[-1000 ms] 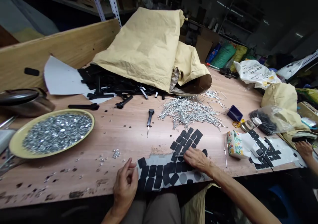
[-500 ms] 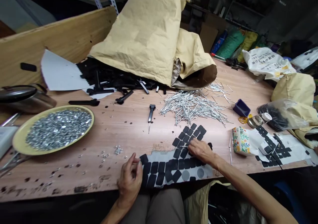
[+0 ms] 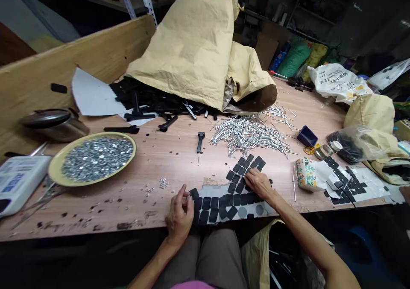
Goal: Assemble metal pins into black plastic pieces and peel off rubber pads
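Observation:
My right hand [image 3: 259,183] is closed in a pinch on a thin metal rod [image 3: 237,175], which points left over a cluster of black rounded pads [image 3: 240,168]. My left hand [image 3: 180,214] rests at the left end of a grey-white sheet [image 3: 213,191] carrying rows of black pads. Its fingers are curled towards the thumb beside a tilted corner pad [image 3: 194,193]; anything between them is too small to make out. Beyond the hands lies a heap of thin metal rods [image 3: 246,133]. A black-handled piece with a metal shaft [image 3: 200,143] lies alone on the table.
On the left stand a yellow plate [image 3: 54,176] of small metal nuts, a metal pot [image 3: 54,124] and a white box [image 3: 24,182]. Large paper sacks [image 3: 188,45] cover black parts at the back. Rightwards are a purple tray [image 3: 306,136], a jar [image 3: 325,151] and a floral box [image 3: 306,172].
The view has shifted, so the plate and the white box show more fully on the left. Both hands keep nearly the same places over the sheet and pads.

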{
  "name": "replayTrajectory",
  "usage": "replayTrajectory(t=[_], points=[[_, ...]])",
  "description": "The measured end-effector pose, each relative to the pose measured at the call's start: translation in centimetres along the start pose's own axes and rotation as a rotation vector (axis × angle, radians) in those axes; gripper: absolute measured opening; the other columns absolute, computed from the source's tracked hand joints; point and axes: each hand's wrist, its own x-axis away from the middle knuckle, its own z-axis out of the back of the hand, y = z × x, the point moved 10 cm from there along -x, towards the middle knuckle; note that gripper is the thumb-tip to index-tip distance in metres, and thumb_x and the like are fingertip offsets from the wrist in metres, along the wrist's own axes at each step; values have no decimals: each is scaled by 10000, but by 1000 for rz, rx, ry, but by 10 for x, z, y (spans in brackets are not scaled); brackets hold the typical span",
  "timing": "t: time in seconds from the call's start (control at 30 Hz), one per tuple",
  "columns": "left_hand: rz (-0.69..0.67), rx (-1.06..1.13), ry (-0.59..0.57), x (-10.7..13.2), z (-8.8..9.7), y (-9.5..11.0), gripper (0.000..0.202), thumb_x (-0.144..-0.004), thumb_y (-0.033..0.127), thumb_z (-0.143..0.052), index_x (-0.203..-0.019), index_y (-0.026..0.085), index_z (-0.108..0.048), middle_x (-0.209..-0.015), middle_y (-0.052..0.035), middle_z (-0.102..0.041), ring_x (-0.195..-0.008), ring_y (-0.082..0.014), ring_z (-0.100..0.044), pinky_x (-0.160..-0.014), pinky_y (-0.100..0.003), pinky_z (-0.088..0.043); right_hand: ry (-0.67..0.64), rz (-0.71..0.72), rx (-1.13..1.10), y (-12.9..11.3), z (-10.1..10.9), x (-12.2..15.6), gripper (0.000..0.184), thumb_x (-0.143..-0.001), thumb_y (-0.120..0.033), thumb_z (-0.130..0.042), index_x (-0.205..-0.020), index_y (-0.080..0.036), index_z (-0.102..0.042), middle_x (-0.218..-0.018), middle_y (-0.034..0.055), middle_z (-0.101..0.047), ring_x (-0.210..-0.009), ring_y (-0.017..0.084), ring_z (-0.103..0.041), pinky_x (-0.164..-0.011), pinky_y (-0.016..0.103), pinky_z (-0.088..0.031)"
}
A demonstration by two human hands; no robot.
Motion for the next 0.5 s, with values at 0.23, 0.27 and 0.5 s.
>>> replayTrajectory(t=[0.23, 0.27, 0.5], points=[[-40, 68, 33, -1, 3, 5, 360, -890, 150, -401, -1244, 150, -470, -794, -41, -624, -615, -111, -610, -582, -200, -482, -192, -225, -113, 22, 53, 131, 329, -924, -409, -386, -795, -247, -641, -734, 29, -653, -644, 163, -634, -557, 247, -455], [-32, 66, 33, -1, 1, 4, 361, -891, 147, -396, -1243, 156, -472, -791, -40, -624, -621, -113, -612, -588, -202, -485, -201, -200, -107, 23, 57, 146, 341, -897, -480, -417, -786, -262, -654, -718, 24, -668, -629, 176, -643, -561, 262, -464], [97, 138, -6, -3, -7, -10, 363, -888, 155, -382, -1235, 177, -486, -803, -36, -627, -647, -119, -618, -640, -227, -513, -40, -186, -218, -7, 67, 52, 410, -944, -439, -334, -785, -221, -642, -774, 60, -655, -667, 164, -638, -612, 247, -468]])
